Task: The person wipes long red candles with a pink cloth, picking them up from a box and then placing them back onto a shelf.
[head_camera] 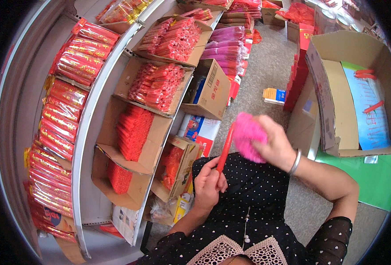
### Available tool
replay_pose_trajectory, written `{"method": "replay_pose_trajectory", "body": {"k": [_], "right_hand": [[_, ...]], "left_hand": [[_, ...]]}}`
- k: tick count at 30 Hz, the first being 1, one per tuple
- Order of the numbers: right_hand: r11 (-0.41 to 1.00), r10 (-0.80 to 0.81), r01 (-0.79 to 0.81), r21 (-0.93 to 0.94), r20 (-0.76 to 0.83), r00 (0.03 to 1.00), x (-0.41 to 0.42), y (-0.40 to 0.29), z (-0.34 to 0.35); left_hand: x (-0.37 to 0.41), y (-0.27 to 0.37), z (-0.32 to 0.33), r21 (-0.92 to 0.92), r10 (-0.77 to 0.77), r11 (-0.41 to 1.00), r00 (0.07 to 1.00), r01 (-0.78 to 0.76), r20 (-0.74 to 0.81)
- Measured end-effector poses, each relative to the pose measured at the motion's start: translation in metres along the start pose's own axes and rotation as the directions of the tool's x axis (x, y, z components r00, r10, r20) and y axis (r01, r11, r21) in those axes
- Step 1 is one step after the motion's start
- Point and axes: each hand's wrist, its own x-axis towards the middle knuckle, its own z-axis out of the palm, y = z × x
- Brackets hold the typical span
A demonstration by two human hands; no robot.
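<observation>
My left hand grips the lower end of a red candle, which stands tilted in front of my dotted black clothing. In my right hand is a bright pink cloth, slightly blurred. The cloth lies at the candle's upper end; whether it covers the tip I cannot tell. To the right, an open cardboard box holds a blue printed sheet with several red candles on it.
Shelves on the left carry wrapped red bundles and cardboard boxes of red candles. Purple-wrapped packs stand beyond. A small blue-and-yellow box lies on the grey floor. The right-hand box rests on a green surface.
</observation>
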Motion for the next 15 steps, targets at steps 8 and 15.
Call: {"method": "replay_pose_trajectory", "body": {"k": [8, 15], "right_hand": [[0.928, 0.175, -0.256, 0.272, 0.287, 0.942, -0.004, 0.004, 0.004], [0.918, 0.021, -0.224, 0.327, 0.525, 0.851, 0.000, -0.010, -0.003]], "left_hand": [[-0.005, 0.015, 0.008, -0.079, 0.137, 0.988, 0.989, -0.132, 0.055], [-0.009, 0.016, 0.018, 0.016, 0.036, 0.999, 0.988, -0.039, 0.147]]}}
